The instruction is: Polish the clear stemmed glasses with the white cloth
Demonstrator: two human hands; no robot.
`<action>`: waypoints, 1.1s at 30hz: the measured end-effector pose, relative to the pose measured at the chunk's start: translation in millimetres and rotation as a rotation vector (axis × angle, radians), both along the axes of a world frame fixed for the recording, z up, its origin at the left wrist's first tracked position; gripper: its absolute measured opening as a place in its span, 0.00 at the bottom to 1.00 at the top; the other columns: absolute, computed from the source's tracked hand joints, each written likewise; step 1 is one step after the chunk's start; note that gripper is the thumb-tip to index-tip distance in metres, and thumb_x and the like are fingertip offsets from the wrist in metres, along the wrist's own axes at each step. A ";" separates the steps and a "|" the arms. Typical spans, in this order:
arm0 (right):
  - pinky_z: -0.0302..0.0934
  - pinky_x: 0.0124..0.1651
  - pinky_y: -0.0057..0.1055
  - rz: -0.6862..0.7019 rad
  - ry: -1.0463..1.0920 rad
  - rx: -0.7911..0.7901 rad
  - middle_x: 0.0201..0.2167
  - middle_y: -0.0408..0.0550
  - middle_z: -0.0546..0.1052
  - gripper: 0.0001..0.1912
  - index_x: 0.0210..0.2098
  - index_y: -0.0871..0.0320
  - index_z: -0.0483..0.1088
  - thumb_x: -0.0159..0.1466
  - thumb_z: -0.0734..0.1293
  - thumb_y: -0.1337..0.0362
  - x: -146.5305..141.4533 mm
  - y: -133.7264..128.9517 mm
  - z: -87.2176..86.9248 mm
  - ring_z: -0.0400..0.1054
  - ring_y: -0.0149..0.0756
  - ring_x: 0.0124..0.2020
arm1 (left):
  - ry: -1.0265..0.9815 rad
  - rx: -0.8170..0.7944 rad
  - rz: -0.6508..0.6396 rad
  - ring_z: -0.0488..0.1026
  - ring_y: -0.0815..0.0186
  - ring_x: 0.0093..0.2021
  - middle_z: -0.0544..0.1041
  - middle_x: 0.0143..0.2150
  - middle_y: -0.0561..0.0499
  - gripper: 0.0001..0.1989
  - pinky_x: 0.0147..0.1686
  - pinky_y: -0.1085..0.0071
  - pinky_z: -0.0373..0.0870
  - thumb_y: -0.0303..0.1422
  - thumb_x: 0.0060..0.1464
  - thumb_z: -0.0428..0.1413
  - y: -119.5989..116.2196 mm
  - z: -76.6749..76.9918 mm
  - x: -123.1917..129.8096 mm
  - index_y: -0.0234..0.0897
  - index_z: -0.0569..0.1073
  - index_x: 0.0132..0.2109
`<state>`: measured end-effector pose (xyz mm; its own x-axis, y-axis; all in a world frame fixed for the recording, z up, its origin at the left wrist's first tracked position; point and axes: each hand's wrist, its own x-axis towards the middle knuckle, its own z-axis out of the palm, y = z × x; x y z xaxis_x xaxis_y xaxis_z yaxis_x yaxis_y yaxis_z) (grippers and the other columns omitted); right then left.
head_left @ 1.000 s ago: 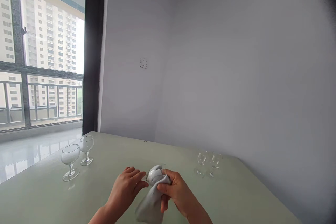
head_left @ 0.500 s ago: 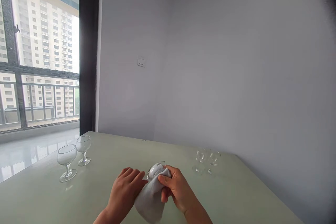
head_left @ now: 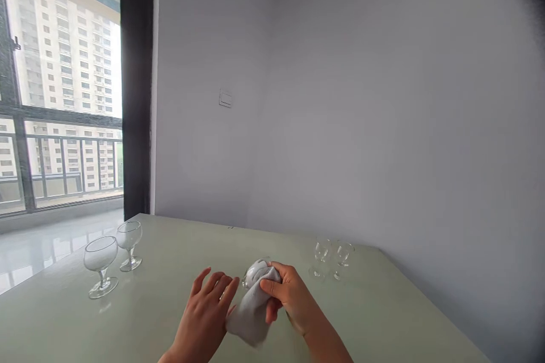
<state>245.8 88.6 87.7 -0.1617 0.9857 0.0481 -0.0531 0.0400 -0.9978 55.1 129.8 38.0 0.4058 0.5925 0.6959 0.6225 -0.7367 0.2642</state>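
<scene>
Nearest me, the person's left hand point(head_left: 204, 309) is over the table point(head_left: 366, 320), its fingers spread and its grip slack and released. The thumb side of that hand comes right up to a grey-white cloth point(head_left: 251, 315); whether the two actually touch, I can't make out. The right hand point(head_left: 289, 292) has its grip closed on the cloth, thumb laid along the near side, and the lower end of the cloth hangs loose below it, a little blurred. Just beyond the thumb, I see the cloth bunched inside a clear glass point(head_left: 254, 274), its rounded side showing at the fingertips of the right hand. That glass is in front of the person, between the two hands and closer to the right one; its stem is hidden from me.

Farther over, toward the left edge of the table, a stemmed glass point(head_left: 101, 255) stands upright. Across on the right are two more upright ones, a clear goblet point(head_left: 322, 249) and its neighbour point(head_left: 344, 252), set near each other. Another wide-bowled glass point(head_left: 129, 234) stands just behind the first on the left. Past the table rises a plain grey wall point(head_left: 353, 96) with a light switch point(head_left: 225, 98), and through the window, beyond a railing point(head_left: 80, 161), a tall building point(head_left: 70, 62).
</scene>
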 end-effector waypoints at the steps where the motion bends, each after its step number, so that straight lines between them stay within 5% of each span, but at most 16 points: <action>1: 0.51 0.13 0.21 -0.026 0.060 -0.005 0.16 0.36 0.67 0.13 0.32 0.62 0.67 0.54 0.67 0.58 -6.3 2.5 -3.7 0.63 0.26 0.10 | 0.015 0.127 0.028 0.70 0.60 0.41 0.77 0.35 0.52 0.13 0.53 0.54 0.50 0.24 0.53 0.48 0.3 -0.7 -1.3 0.42 0.72 0.42; 3: 0.51 0.13 0.21 -0.029 0.124 0.000 0.18 0.37 0.67 0.13 0.31 0.63 0.67 0.54 0.67 0.58 -17.2 4.6 -8.9 0.62 0.25 0.10 | 0.038 0.230 0.054 0.70 0.64 0.34 0.75 0.29 0.54 0.09 0.50 0.58 0.54 0.26 0.55 0.48 3.5 -0.9 -6.1 0.40 0.72 0.37; 6: 0.54 0.16 0.22 0.039 0.069 0.045 0.18 0.36 0.68 0.12 0.35 0.61 0.67 0.57 0.66 0.59 -20.8 0.8 -8.8 0.63 0.26 0.12 | 0.074 0.080 0.006 0.66 0.67 0.28 0.72 0.24 0.55 0.07 0.37 0.67 0.59 0.34 0.56 0.51 11.0 2.1 -14.6 0.40 0.71 0.31; 8: 0.57 0.19 0.22 0.124 -0.027 0.076 0.18 0.36 0.69 0.11 0.37 0.60 0.67 0.57 0.66 0.60 -12.8 -4.4 -3.9 0.66 0.28 0.14 | 0.005 -0.184 -0.059 0.64 0.68 0.27 0.71 0.24 0.55 0.08 0.32 0.71 0.58 0.36 0.54 0.53 14.0 5.3 -17.4 0.39 0.70 0.30; 11: 0.59 0.24 0.24 0.286 -0.150 0.060 0.21 0.38 0.72 0.10 0.35 0.60 0.69 0.54 0.69 0.63 5.7 -12.0 5.2 0.69 0.30 0.18 | -0.154 -0.784 -0.346 0.61 0.70 0.23 0.66 0.21 0.58 0.11 0.25 0.74 0.58 0.42 0.49 0.55 12.5 8.5 -14.9 0.38 0.68 0.28; 13: 0.60 0.25 0.25 0.316 -0.186 0.048 0.22 0.39 0.72 0.10 0.33 0.60 0.70 0.52 0.70 0.63 14.2 -13.7 7.9 0.70 0.31 0.20 | -0.176 -1.012 -0.486 0.61 0.71 0.21 0.65 0.19 0.58 0.15 0.22 0.74 0.57 0.46 0.49 0.53 8.9 8.4 -10.4 0.38 0.67 0.29; 15: 0.58 0.22 0.23 0.251 -0.166 0.054 0.20 0.38 0.71 0.09 0.32 0.60 0.69 0.53 0.69 0.63 15.0 -10.7 5.6 0.69 0.30 0.18 | -0.118 -0.844 -0.359 0.65 0.68 0.25 0.70 0.22 0.55 0.14 0.26 0.72 0.60 0.44 0.51 0.52 5.3 6.4 -6.1 0.37 0.69 0.31; 18: 0.51 0.16 0.21 0.054 0.020 0.029 0.18 0.36 0.69 0.09 0.30 0.60 0.68 0.54 0.68 0.61 2.2 0.0 -6.3 0.64 0.26 0.12 | 0.037 -0.213 -0.058 0.69 0.60 0.38 0.76 0.36 0.49 0.10 0.42 0.61 0.60 0.32 0.55 0.50 3.8 1.5 -4.8 0.39 0.72 0.43; 20: 0.45 0.13 0.20 -0.053 0.183 -0.020 0.16 0.36 0.67 0.10 0.29 0.61 0.67 0.53 0.68 0.61 -11.1 6.5 -16.0 0.58 0.22 0.10 | 0.131 0.076 -0.016 0.69 0.60 0.38 0.77 0.36 0.48 0.13 0.44 0.60 0.59 0.27 0.55 0.49 7.0 -0.6 -8.8 0.39 0.70 0.47; 22: 0.43 0.13 0.19 -0.088 0.290 -0.060 0.14 0.35 0.65 0.11 0.28 0.62 0.66 0.53 0.68 0.60 -22.8 8.7 -22.8 0.55 0.20 0.09 | 0.201 0.170 -0.042 0.68 0.63 0.32 0.76 0.31 0.50 0.10 0.38 0.64 0.60 0.28 0.56 0.48 12.4 0.1 -15.5 0.38 0.71 0.44; 26: 0.47 0.14 0.20 0.014 0.167 0.002 0.17 0.35 0.66 0.10 0.35 0.61 0.67 0.56 0.66 0.61 -27.1 -0.7 -18.8 0.57 0.21 0.09 | 0.216 -0.014 -0.091 0.67 0.66 0.28 0.74 0.26 0.54 0.08 0.32 0.70 0.59 0.34 0.57 0.49 19.1 9.6 -27.3 0.40 0.72 0.39; 30: 0.52 0.16 0.19 0.242 -0.223 0.030 0.17 0.33 0.66 0.15 0.41 0.58 0.69 0.52 0.64 0.70 -10.8 -13.5 -3.1 0.58 0.21 0.11 | 0.077 -0.462 -0.140 0.62 0.70 0.26 0.68 0.22 0.57 0.04 0.28 0.74 0.57 0.33 0.50 0.55 14.2 20.5 -29.5 0.39 0.73 0.30; 33: 0.55 0.18 0.19 0.319 -0.428 0.045 0.18 0.34 0.66 0.15 0.36 0.57 0.71 0.49 0.62 0.72 -1.4 -17.4 2.1 0.60 0.22 0.15 | -0.081 -0.855 -0.335 0.60 0.72 0.23 0.65 0.19 0.58 0.03 0.25 0.75 0.55 0.31 0.45 0.57 12.4 21.8 -28.6 0.36 0.73 0.26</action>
